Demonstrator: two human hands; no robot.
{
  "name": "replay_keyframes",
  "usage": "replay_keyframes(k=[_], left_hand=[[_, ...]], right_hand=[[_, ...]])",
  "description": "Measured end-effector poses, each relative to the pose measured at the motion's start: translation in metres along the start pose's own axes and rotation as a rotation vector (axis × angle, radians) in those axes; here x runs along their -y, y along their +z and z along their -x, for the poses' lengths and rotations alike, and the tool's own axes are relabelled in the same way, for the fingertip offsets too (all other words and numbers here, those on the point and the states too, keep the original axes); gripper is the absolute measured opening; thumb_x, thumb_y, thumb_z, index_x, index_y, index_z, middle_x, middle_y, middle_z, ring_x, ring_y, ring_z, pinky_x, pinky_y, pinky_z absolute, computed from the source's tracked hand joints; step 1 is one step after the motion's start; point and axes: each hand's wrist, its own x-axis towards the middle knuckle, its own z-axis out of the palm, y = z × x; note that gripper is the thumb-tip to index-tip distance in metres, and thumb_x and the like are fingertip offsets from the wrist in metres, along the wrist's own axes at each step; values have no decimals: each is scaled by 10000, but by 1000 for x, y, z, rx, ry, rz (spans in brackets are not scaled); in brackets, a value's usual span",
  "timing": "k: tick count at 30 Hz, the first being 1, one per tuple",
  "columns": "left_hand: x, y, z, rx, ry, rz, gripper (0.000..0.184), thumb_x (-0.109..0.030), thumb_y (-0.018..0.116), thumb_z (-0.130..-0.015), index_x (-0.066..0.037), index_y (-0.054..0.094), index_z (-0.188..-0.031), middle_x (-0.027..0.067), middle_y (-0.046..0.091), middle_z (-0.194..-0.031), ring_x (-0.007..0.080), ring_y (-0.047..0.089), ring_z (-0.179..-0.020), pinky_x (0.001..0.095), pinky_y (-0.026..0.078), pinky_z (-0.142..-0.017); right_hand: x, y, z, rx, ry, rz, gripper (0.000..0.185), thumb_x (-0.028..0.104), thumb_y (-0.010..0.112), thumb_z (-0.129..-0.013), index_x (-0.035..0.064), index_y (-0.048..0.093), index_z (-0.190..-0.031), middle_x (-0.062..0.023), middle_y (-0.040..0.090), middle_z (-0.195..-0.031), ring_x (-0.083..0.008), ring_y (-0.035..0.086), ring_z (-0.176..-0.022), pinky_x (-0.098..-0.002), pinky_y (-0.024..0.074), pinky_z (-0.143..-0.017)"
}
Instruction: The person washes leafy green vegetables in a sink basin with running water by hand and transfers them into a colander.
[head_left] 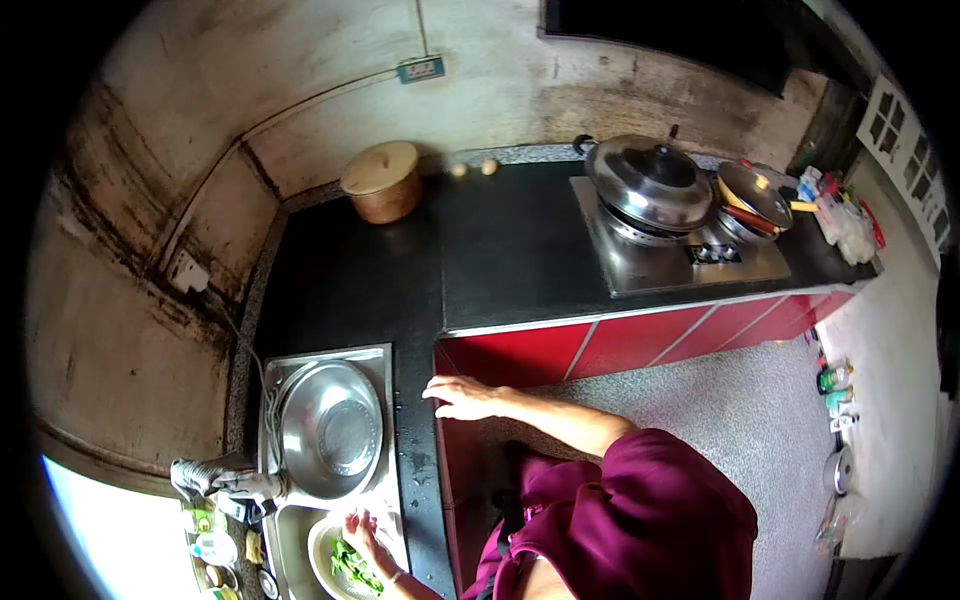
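My left hand point(364, 536) is over the near rim of a pale bowl point(320, 545) in the lower sink basin. Its fingers look slightly apart and bent, and I see nothing held in them. Green leafy vegetables point(350, 568) lie in the bowl beneath that hand and wrist. My right hand point(464, 398) hovers by the counter edge with fingers stretched out and nothing in them. Nearest to it, in the upper basin, sits a large shiny metal bowl point(300, 425) with water or a wet bottom.
A lidded brown pot point(388, 195) stands in the counter's far corner, beside two small round pale items point(489, 167). On the gas stove point(640, 265) are a domed lidded wok point(650, 185) and a covered pan point(755, 195). Bottles point(833, 377) line the right wall. A faucet point(250, 485) borders the sink.
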Motion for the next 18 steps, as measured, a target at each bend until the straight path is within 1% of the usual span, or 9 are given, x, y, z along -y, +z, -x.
replay_keyframes(k=[4, 5, 8, 11, 13, 14, 15, 17, 18], left_hand=[[-10, 25, 20, 47, 55, 47, 258, -14, 604, -763, -37, 515, -1004, 40, 576, -777, 79, 488, -577, 174, 380, -508], [-14, 34, 20, 9, 20, 103, 280, 27, 615, -741, -48, 514, -991, 55, 583, -739, 95, 502, -537, 179, 374, -473], [-28, 70, 37, -16, 32, 115, 271, -16, 604, -755, -46, 487, -997, 54, 560, -703, 87, 466, -520, 178, 363, -470], [-36, 110, 50, 97, 64, 74, 177, -42, 578, -784, -60, 494, -939, 21, 501, -610, 53, 393, -462, 168, 315, -424], [-35, 151, 64, 74, 92, 69, 103, -86, 582, -813, -76, 503, -879, -15, 449, -527, 38, 352, -422, 172, 228, -372], [-31, 170, 67, 165, 128, 76, 93, -113, 597, -813, -90, 516, -850, -32, 441, -525, 27, 333, -413, 164, 215, -366], [-25, 189, 68, 251, 164, 82, 92, -141, 613, -812, -104, 529, -822, -49, 433, -523, 16, 314, -404, 157, 203, -360], [-19, 237, 84, 196, 87, 69, 106, -176, 618, -818, -109, 536, -817, -35, 450, -511, 21, 360, -393, 159, 193, -348], [-12, 254, 96, 185, 83, 77, 106, -176, 618, -818, -109, 536, -817, -35, 450, -511, 21, 360, -393, 159, 193, -348]], right_hand=[[-4, -88, 45, -182, 130, -64, 313, 166, 601, -771, 21, 556, -1046, -140, 563, -975, -237, 580, -847, -358, 475, -740], [-11, -111, 54, -278, 111, -70, 293, 171, 603, -775, 23, 569, -1025, -132, 584, -932, -214, 594, -801, -338, 485, -702], [-22, -200, 83, -575, 129, 1, 243, 146, 597, -764, 19, 581, -971, -107, 606, -855, -182, 592, -744, -296, 479, -651], [-50, -297, 121, -803, 211, 66, 277, 134, 588, -749, 27, 567, -1003, -107, 608, -840, -179, 589, -720, -302, 477, -654], [-75, -361, 147, -985, 308, 271, 328, 153, 611, -743, 40, 560, -1046, -121, 604, -862, -205, 596, -747, -319, 482, -678], [-94, -395, 160, -1015, 403, 346, 353, 166, 624, -739, 46, 556, -1063, -130, 598, -908, -222, 597, -782, -330, 484, -704], [-112, -427, 173, -1039, 496, 418, 378, 178, 638, -734, 53, 552, -1081, -139, 592, -954, -238, 598, -817, -341, 485, -730], [-131, -479, 196, -991, 686, 467, 476, 216, 655, -730, 77, 504, -1159, -152, 514, -1159, -270, 562, -973, -379, 454, -841], [-142, -495, 202, -979, 678, 471, 476, 216, 655, -730, 77, 504, -1159, -152, 514, -1159, -270, 562, -973, -379, 454, -841]])
